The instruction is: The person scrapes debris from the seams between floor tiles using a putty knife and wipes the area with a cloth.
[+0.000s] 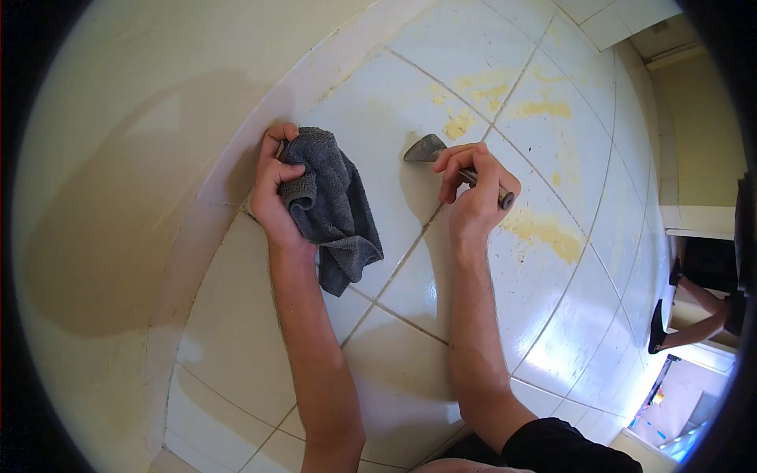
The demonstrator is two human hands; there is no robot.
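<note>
My left hand (277, 177) is closed on a dark grey terry cloth (327, 193), which hangs in folds near the base of the wall. In my right hand (477, 185) is a scraper (426, 148) with a broad, worn metal blade and a slim handle; the fingers wrap round the handle. Its blade points left, towards the cloth, just above the white tiled floor (410, 288) or touching it; I cannot tell which. Yellow residue (544, 232) lies in smeared patches to the right of my right hand, and more yellow patches (459, 124) lie beyond the blade.
A cream wall (95, 197) with a pale tiled skirting (197, 213) curves along the left. At the far right stands another person, of whom legs (702, 315) in dark shoes show. A doorway (694, 406) with bright light lies at the lower right.
</note>
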